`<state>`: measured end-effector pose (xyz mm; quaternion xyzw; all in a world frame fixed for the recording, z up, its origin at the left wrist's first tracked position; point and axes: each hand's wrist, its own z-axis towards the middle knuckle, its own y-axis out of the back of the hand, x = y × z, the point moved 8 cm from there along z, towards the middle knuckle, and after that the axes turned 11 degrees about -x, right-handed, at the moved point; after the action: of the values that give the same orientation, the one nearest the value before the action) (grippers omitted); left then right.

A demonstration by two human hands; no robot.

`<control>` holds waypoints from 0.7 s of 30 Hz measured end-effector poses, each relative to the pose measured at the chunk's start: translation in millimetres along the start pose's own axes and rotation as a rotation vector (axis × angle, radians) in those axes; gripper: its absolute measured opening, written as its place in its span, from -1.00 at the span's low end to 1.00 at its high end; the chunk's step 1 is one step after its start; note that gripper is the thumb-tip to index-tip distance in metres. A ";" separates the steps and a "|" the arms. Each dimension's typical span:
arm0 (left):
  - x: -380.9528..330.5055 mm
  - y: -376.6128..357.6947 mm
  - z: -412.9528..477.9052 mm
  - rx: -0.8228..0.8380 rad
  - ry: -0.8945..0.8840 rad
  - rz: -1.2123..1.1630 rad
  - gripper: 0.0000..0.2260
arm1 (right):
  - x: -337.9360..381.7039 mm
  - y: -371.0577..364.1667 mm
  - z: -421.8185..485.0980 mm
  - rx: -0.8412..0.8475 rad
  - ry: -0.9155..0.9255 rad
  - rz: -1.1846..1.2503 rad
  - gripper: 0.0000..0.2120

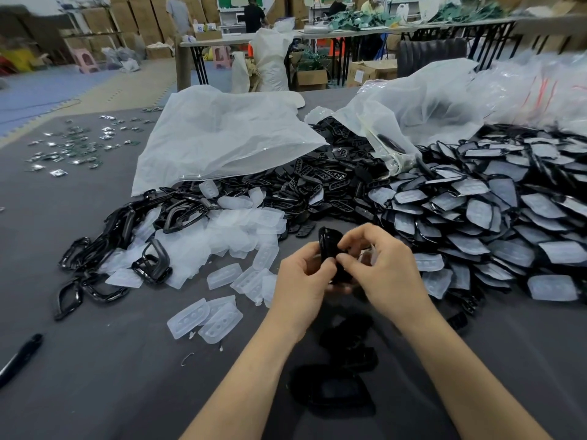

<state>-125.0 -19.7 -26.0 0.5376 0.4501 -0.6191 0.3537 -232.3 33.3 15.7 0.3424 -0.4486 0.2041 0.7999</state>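
Warehouse space fills the background of the head view, with stacked cardboard boxes [133, 17], folding tables [241, 41] and several people standing at them, all well apart from the work. Closer in, a grey cloth-covered desk [95, 369] carries everything. The left hand [300, 281] and the right hand [378, 265] meet above the middle of the desk, and between them stands a glossy black oval plastic frame [327, 246], held on edge and clear of the cloth. The left grip is curled round the frame's near side. The right grip pinches it from the other side with thumb and forefinger pressed close. Something pale shows between the right fingers, but what it is I cannot tell. Just left of the hands lie loose translucent white plastic button pads [219, 322], and beyond them a heap of empty black frames [152, 268]. A big white plastic bag [228, 138] lies slumped behind that heap, with small black gridded inserts [333, 179] spilling beside it. To the right spreads a large pile of black frames fitted with clear pads [492, 217]. Small green circuit boards [73, 147] are scattered at the far left, and a black pen [19, 357] rests near the left edge. Blurred black pieces [333, 392] lie on the cloth between the forearms.
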 end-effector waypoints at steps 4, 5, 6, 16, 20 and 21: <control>-8.1 4.7 1.4 -0.012 -0.141 0.223 -0.68 | -13.9 -1.3 1.3 0.007 -0.170 0.211 -0.82; -8.6 3.8 0.8 0.011 -0.149 0.245 -0.66 | -16.3 -0.3 1.9 -0.003 -0.199 0.268 -0.84; -8.6 2.0 0.2 0.043 -0.145 0.250 -0.65 | -18.7 1.3 2.9 -0.023 -0.207 0.284 -0.85; -0.1 1.9 1.5 0.052 -0.033 0.224 -0.82 | -35.7 6.4 6.5 -0.144 -0.256 0.228 -0.85; 0.8 3.7 2.6 -0.004 -0.051 0.253 -0.85 | -21.5 11.9 5.3 -0.207 -0.110 0.045 -0.85; 1.1 3.7 2.1 -0.012 -0.057 0.253 -0.85 | -20.5 12.0 5.6 -0.203 -0.102 0.032 -0.84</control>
<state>-122.4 -22.9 -27.7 0.5701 0.3720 -0.5818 0.4450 -253.7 37.0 4.6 0.2624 -0.5123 0.1527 0.8034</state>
